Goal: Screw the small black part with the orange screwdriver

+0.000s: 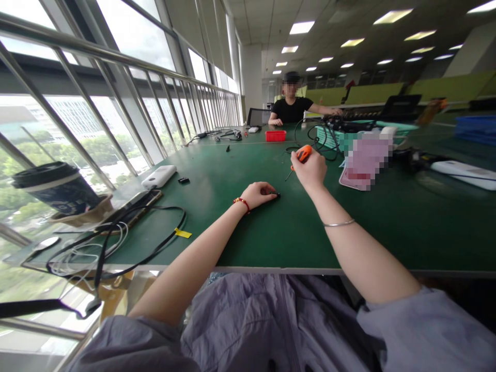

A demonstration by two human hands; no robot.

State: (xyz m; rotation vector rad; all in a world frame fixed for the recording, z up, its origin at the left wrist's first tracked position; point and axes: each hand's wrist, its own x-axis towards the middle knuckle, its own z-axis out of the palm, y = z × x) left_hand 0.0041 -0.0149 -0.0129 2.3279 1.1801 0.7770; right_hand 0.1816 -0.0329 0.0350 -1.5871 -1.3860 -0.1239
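Note:
My right hand is closed around an orange-handled screwdriver, its thin shaft slanting down to the left just over the green table. To its left, my left hand rests on the tabletop with the fingers curled. Between its thumb and fingers is a small black part, mostly hidden, so its kind does not show. Another small black piece lies on the table farther left, and a tiny dark one sits beyond my hands.
A red tray stands ahead, near a seated person across the table. On the right are a teal basket with cables and a pink phone. On the left are a cup, a white power bank and a looped black cable.

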